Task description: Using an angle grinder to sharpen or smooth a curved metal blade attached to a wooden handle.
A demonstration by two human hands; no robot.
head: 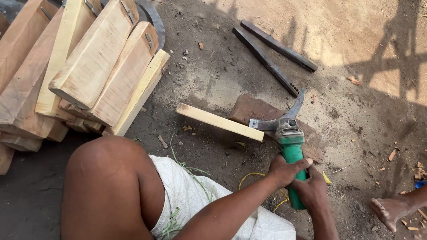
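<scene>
Both hands on the green angle grinder (291,151). My left hand (284,171) wraps the green body from the left, grip closed around it, thumb laid across the top. My right hand (313,191) closes on the lower end of the same body, nearer to me. Two hands on one tool: presumably to keep the head steady where it meets the wood.

The grinder's metal head lies just past the near end of a pale wooden strip (220,121). The strip lies slanted, its right end resting on a dark wooden block (253,109) so that it sits propped off the dirt ground (213,84); the block appears to serve as a support. Whether the disc touches the strip I cannot tell.

My bare knee (106,173) is drawn up at left, white cloth (191,195) below it; I am seated low on the ground.

A stack of wooden planks (89,66) leans at upper left, well apart from the work. Two dark metal bars (271,46) lie crossed beyond the block. A yellow cord (249,177) loops under my forearm. Another person's bare foot (391,209) shows at lower right.

No containers in view.
</scene>
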